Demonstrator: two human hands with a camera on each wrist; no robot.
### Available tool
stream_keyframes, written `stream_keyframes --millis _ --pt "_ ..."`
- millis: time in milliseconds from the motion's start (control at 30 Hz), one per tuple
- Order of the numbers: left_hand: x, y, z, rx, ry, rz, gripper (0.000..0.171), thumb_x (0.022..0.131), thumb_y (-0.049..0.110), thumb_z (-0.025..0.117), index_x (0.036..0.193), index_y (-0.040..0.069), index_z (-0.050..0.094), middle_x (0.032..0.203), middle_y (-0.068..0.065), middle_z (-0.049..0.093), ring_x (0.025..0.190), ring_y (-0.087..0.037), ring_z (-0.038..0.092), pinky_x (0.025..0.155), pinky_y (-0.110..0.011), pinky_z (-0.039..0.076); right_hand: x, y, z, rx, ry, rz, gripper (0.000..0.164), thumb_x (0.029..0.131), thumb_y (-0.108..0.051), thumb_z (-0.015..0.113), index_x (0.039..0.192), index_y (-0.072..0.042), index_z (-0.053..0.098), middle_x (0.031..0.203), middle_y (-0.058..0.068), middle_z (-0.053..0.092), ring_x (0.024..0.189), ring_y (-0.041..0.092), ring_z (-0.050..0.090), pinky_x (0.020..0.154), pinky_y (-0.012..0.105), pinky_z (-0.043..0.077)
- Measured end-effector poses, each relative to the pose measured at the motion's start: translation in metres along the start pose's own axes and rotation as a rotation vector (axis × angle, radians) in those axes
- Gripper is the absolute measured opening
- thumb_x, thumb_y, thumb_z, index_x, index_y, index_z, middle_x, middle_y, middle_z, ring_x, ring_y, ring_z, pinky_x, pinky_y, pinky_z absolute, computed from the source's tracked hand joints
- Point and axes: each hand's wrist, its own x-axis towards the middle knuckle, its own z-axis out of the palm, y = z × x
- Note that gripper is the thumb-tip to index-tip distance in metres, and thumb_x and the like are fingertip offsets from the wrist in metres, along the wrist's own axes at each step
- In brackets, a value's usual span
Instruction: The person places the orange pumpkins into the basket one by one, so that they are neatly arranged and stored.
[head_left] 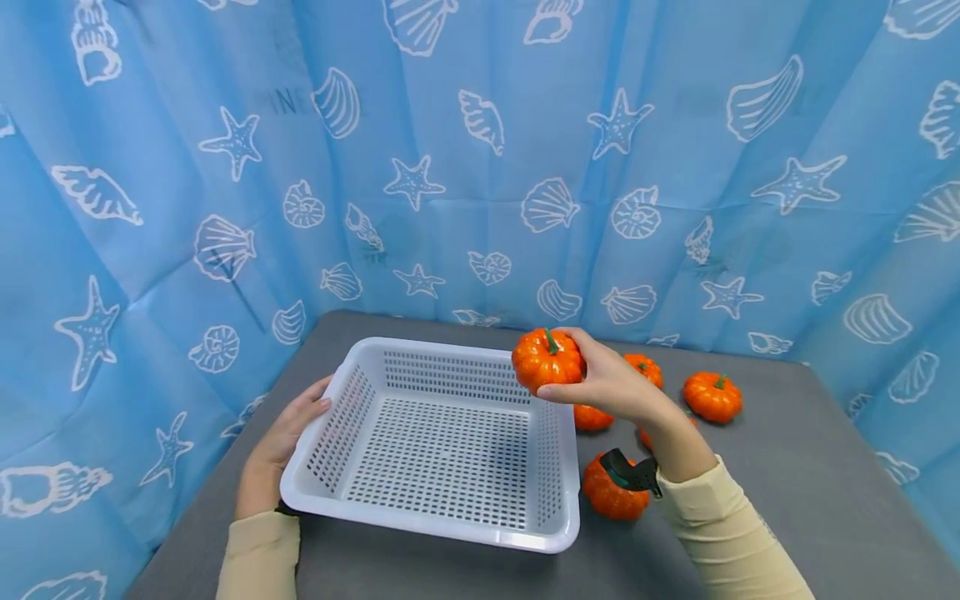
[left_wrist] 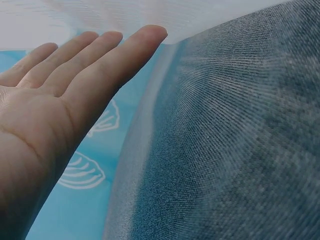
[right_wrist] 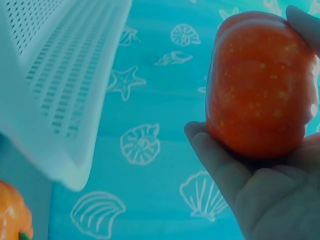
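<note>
A white perforated plastic basket point(head_left: 450, 533) stands on the grey table, with nothing lying in it. My left hand point(head_left: 288, 425) touches its left side; in the left wrist view the fingers point(left_wrist: 110, 70) are straight, their tips against the basket wall. My right hand point(head_left: 603, 379) grips a small orange pumpkin point(head_left: 546, 360) with a green stem, above the basket's right rim. In the right wrist view the pumpkin point(right_wrist: 262, 85) sits between thumb and fingers, apart from the basket point(right_wrist: 75, 115).
Several more pumpkins lie right of the basket: one at the far right point(head_left: 712, 397), one by the right wrist point(head_left: 615, 492), others partly hidden behind the right hand and forearm. A blue curtain point(head_left: 480, 167) with shells and starfish hangs behind the grey table point(head_left: 795, 467).
</note>
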Motion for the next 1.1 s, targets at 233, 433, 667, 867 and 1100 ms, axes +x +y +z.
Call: stream_keyframes --millis 233,433,667,867,1100 --pt "0.002 0.000 0.001 0.067 0.037 -0.022 0.050 0.103 0.017 0.032 0.151 0.014 0.015 0.126 -0.013 0.054 0.103 -0.027 0.064 0.079 -0.046 0.056 0.014 -0.016 0.008 0.038 -0.028 -0.052 0.079 0.078 -0.035 0.077 0.140 -0.015 0.032 0.126 0.009 0.053 0.107 0.026 0.056 0.088 0.040 0.053" --pt "0.001 0.002 0.001 0.078 0.037 -0.019 0.050 0.104 0.017 0.031 0.151 0.014 0.016 0.126 -0.017 0.052 0.102 -0.028 0.064 0.079 -0.046 0.056 0.027 -0.023 0.016 0.078 -0.061 -0.106 0.075 0.078 -0.033 0.076 0.138 -0.015 0.034 0.124 0.008 0.053 0.106 0.025 0.055 0.088 0.039 0.052" --pt "-0.001 0.001 0.003 0.030 0.023 -0.031 0.050 0.104 0.016 0.031 0.151 0.013 0.016 0.127 -0.016 0.052 0.103 -0.028 0.062 0.081 -0.047 0.055 0.048 -0.024 0.035 0.109 -0.098 -0.112 0.075 0.078 -0.034 0.077 0.137 -0.016 0.034 0.125 0.005 0.052 0.109 0.024 0.054 0.089 0.037 0.052" --pt "-0.001 -0.002 0.000 0.034 -0.011 0.000 0.049 0.104 0.014 0.028 0.151 0.010 0.014 0.128 -0.019 0.051 0.104 -0.032 0.062 0.080 -0.048 0.055 0.064 -0.034 0.049 0.113 -0.120 -0.149 0.076 0.078 -0.032 0.077 0.138 -0.013 0.035 0.128 0.005 0.052 0.110 0.023 0.053 0.090 0.037 0.051" --pt "0.002 -0.001 0.001 0.029 0.000 0.007 0.050 0.104 0.015 0.030 0.151 0.012 0.015 0.130 -0.021 0.049 0.105 -0.032 0.062 0.080 -0.047 0.055 0.083 -0.046 0.061 0.077 -0.137 -0.142 0.079 0.076 -0.035 0.077 0.140 -0.014 0.034 0.125 0.004 0.052 0.106 0.022 0.055 0.086 0.035 0.052"
